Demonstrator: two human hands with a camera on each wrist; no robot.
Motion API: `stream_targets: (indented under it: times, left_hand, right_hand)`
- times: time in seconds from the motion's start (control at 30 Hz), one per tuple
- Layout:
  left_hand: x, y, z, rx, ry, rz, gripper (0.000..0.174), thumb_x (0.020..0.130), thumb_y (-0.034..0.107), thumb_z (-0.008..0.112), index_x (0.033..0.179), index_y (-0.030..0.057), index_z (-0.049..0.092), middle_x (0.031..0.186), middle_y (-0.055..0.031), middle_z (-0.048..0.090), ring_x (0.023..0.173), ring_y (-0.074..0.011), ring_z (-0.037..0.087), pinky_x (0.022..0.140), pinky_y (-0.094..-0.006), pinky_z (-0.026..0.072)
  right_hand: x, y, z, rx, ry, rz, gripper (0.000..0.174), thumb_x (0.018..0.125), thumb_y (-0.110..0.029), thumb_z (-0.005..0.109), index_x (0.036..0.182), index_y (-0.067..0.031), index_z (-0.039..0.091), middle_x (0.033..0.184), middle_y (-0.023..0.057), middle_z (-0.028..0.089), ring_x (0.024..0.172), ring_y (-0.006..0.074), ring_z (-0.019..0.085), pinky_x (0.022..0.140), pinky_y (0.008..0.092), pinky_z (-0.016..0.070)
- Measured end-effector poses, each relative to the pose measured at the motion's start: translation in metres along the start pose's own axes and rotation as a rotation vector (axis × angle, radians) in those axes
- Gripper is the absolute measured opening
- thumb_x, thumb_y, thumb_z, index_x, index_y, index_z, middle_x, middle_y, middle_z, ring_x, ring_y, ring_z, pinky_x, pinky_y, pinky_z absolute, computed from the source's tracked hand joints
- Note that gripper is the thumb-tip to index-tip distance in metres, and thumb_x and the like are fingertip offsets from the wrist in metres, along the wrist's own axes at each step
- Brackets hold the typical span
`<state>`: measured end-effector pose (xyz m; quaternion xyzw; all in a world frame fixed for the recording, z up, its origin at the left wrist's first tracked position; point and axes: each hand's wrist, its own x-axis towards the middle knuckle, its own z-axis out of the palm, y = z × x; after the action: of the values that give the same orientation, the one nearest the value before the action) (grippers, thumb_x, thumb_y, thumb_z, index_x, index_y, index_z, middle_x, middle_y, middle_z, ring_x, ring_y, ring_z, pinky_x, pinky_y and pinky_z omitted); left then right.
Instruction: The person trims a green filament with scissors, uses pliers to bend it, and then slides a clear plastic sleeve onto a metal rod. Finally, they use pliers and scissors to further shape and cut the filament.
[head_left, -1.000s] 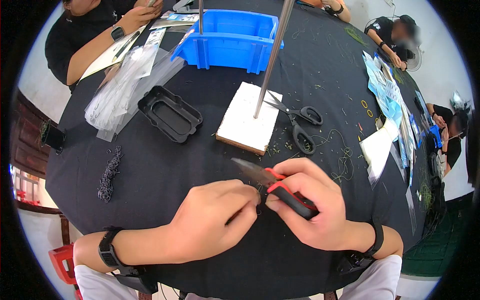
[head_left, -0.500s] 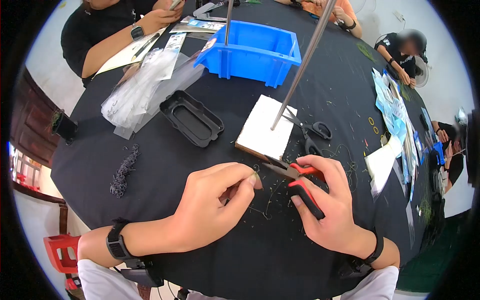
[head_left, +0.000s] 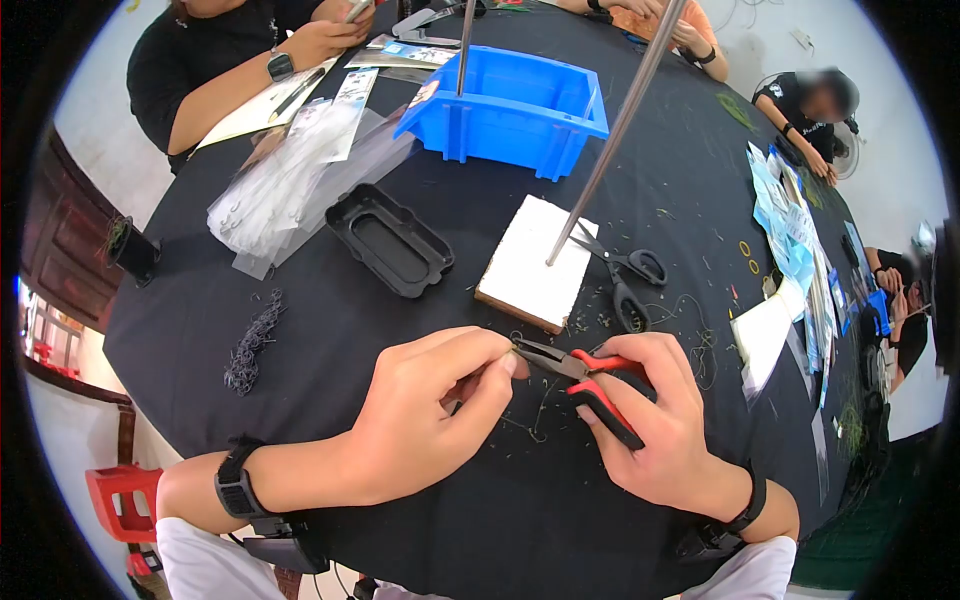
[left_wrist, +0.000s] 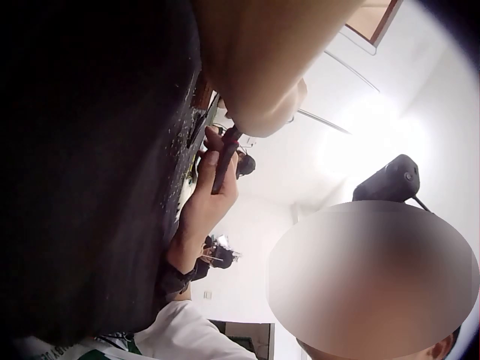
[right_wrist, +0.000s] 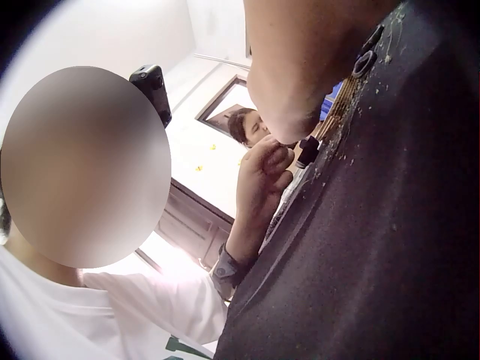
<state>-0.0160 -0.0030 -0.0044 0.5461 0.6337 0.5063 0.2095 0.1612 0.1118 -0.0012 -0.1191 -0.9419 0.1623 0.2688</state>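
My left hand (head_left: 435,405) pinches a tiny dark hook (head_left: 515,337) with thin line between thumb and forefinger; most of it is hidden by the fingertips. In my right hand (head_left: 655,410) is a pair of pliers (head_left: 560,362) with red and black handles. The handles are spread between thumb and fingers, and the pliers' nose points left, right at the left fingertips. A loose thread of line (head_left: 540,410) trails on the black cloth below. The left wrist view shows the pliers' dark handle (left_wrist: 225,165) in the right hand.
Beyond the hands stands a white-topped block (head_left: 525,265) with a metal rod (head_left: 615,145), black scissors (head_left: 627,290) beside it. Further out are a black tray (head_left: 345,215), a blue bin (head_left: 500,150), plastic sleeves (head_left: 280,205) and a clump of dark hooks (head_left: 250,350).
The pliers, first held across near the left fingers, were drawn back with their nose apart, then moved left to the left fingertips. The head view has shifted.
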Motion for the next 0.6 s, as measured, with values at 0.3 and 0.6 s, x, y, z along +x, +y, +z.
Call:
stream_targets:
  times: [0.3,0.6]
  left_hand:
    - [0.0,-0.0005,-0.0004,-0.008,-0.003,0.049,0.005,0.081,-0.004,0.056,0.082,-0.0026,0.06,0.067,-0.0056,0.056,0.049,-0.0056,0.043,0.043,-0.022,0.0329]
    - [0.0009,-0.0021,-0.0005,0.035,-0.006,0.117,0.005,0.08,-0.005,0.056,0.082,-0.0025,0.059,0.064,-0.007,0.053,0.047,-0.0109,0.045,0.042,-0.0244,0.034]
  right_hand:
    - [-0.0004,-0.0006,-0.0032,0.026,-0.028,-0.02,0.022,0.065,-0.007,0.074,0.082,0.0008,0.061,0.09,0.0126,0.054,0.073,0.0255,0.054,0.059,0.0308,0.0454]
    - [-0.0009,-0.0012,-0.001,0.169,-0.027,0.049,0.018,0.07,-0.007,0.07,0.081,0.0015,0.06,0.084,0.013,0.055,0.067,0.0239,0.058,0.057,0.0311,0.0471]
